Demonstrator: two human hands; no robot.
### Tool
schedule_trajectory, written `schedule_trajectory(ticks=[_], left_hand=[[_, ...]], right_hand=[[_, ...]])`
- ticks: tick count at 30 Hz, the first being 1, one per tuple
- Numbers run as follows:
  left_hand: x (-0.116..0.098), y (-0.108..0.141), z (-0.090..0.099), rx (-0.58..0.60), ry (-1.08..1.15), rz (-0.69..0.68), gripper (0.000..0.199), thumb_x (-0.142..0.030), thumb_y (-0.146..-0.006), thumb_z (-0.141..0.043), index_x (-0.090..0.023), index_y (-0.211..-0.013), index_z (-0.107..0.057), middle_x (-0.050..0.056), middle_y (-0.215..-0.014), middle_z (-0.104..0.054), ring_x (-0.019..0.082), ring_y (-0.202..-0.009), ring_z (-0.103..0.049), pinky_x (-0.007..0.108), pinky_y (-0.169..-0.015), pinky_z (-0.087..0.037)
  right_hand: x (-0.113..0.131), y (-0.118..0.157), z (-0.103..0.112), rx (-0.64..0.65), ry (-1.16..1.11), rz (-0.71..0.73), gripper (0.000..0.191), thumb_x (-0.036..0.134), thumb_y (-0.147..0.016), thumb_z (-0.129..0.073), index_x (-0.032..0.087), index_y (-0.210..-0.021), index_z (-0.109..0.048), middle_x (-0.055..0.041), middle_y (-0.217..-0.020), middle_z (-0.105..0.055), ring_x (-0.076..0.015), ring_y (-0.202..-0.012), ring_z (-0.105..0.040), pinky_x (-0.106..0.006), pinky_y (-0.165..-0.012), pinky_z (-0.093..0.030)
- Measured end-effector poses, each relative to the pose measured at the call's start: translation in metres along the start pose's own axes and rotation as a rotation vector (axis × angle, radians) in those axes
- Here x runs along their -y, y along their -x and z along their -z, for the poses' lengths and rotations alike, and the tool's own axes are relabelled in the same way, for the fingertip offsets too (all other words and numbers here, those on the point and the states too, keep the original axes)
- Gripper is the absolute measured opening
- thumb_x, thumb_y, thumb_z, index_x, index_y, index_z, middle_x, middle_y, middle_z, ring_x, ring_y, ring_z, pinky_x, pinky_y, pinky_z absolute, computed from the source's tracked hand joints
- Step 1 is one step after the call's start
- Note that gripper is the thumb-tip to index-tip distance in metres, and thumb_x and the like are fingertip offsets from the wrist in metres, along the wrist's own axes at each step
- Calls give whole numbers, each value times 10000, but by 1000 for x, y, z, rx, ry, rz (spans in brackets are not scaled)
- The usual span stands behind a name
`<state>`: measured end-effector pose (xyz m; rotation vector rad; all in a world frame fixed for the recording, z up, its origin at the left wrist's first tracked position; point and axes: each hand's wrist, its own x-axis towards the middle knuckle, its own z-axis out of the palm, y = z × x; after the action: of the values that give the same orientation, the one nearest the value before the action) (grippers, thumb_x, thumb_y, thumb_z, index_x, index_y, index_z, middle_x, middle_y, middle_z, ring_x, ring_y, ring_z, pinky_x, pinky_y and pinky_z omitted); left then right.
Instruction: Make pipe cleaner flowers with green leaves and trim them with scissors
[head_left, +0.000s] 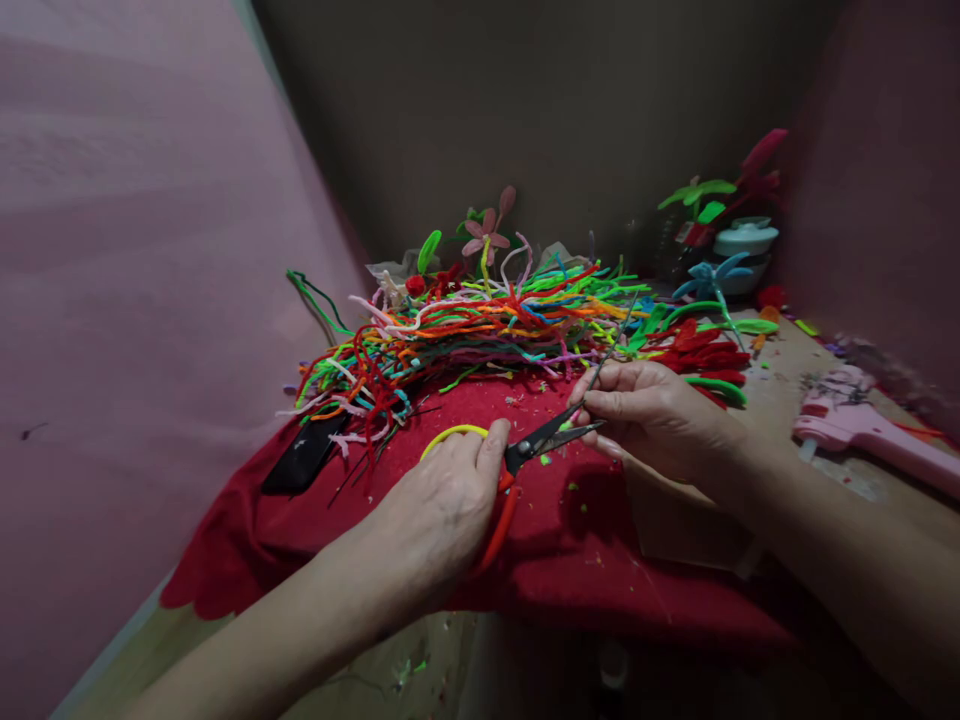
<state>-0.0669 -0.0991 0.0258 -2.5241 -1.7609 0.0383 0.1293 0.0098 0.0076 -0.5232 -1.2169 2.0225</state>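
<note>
Closed around the handles of a pair of scissors [517, 462] is my left hand [454, 490]; the handles are yellow and red, the blades dark and slightly parted. The blade tips point right, close to the fingers of my right hand [649, 410]. Between its thumb and fingers my right hand pinches a thin dark wire-like stem [609, 350], which slants up and right. One scissor blade meets the stem's lower end near my fingertips; whether it touches I cannot tell. Behind both hands lies a large heap of coloured pipe cleaners [480, 320].
A red cloth [547, 570] with small scraps covers the table. A black phone [304, 455] lies left, a pink glue gun [862, 420] right. Fuzzy flowers [486, 238] and a pale blue-lidded jar [745, 240] stand at the back. Walls rise on both sides.
</note>
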Motion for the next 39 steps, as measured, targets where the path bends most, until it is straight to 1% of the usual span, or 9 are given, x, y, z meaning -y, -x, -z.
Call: schedule_trajectory(ticks=[4, 8, 10, 16, 20, 26, 32, 35, 39], left_hand=[[0, 3, -1, 7, 56, 21, 540, -87, -820, -277, -98, -1354, -202, 147, -1060, -550, 225, -977, -524, 378, -834, -442], [-1, 7, 2, 67, 158, 20, 548, -146, -834, -317, -162, -1368, -192, 121, -1170, -522, 203, -1041, -508, 338, -884, -425], [-2, 7, 5, 94, 188, 29, 546, -157, -836, -321, -165, -1368, -200, 120, -1190, -516, 201, -1050, -507, 332, -887, -425], [-4, 3, 3, 119, 151, 80, 551, -121, -818, -320, -123, -1361, -222, 152, -1152, -536, 226, -1041, -519, 361, -857, -442], [-2, 2, -6, 81, 109, 112, 568, -88, -805, -308, -146, -1363, -216, 145, -1143, -534, 228, -1049, -521, 369, -859, -443], [-1, 1, -13, 105, 100, 136, 581, -113, -803, -329, -156, -1368, -200, 149, -1132, -537, 228, -1031, -537, 363, -841, -457], [-4, 2, -11, 142, 89, 140, 571, -103, -815, -294, -150, -1373, -183, 165, -1162, -526, 228, -1035, -553, 358, -833, -462], [-6, 1, -7, 158, 114, 155, 542, -137, -827, -289, -150, -1362, -204, 170, -1181, -528, 225, -996, -574, 353, -812, -468], [-10, -1, 2, 208, 157, 178, 506, -174, -832, -289, -140, -1335, -256, 172, -1132, -568, 229, -916, -607, 348, -760, -477]], right_hand=[[-1, 0, 2, 11, 16, 3, 81, 181, -665, -698, 132, -686, -637, -27, -586, -620, -103, -489, -557, -197, -411, -385], [0, 0, 1, 25, 33, 17, 95, 191, -668, -692, 130, -691, -622, -19, -558, -604, -94, -452, -535, -187, -382, -369], [0, 0, 0, 24, 36, 12, 102, 191, -665, -693, 131, -687, -614, -14, -541, -594, -94, -448, -533, -183, -377, -370], [0, 0, -1, 14, 34, -4, 109, 188, -661, -689, 127, -680, -601, -18, -536, -596, -92, -430, -526, -177, -365, -368], [-2, -1, 0, 25, 24, -6, 117, 190, -660, -692, 124, -691, -602, -19, -540, -597, -94, -430, -532, -175, -361, -374], [-3, -1, 1, 22, 15, -29, 114, 185, -663, -692, 123, -697, -602, -18, -551, -597, -103, -455, -558, -170, -368, -390], [-1, -1, 1, 11, 11, -46, 114, 174, -655, -694, 118, -690, -602, -16, -561, -601, -102, -454, -566, -168, -364, -393], [-1, -1, 0, -6, 8, -55, 126, 174, -649, -700, 120, -688, -593, -6, -554, -591, -99, -444, -560, -169, -358, -390], [0, -1, -1, -27, 10, -51, 135, 179, -654, -699, 122, -681, -579, 11, -529, -565, -90, -424, -545, -164, -348, -377]])
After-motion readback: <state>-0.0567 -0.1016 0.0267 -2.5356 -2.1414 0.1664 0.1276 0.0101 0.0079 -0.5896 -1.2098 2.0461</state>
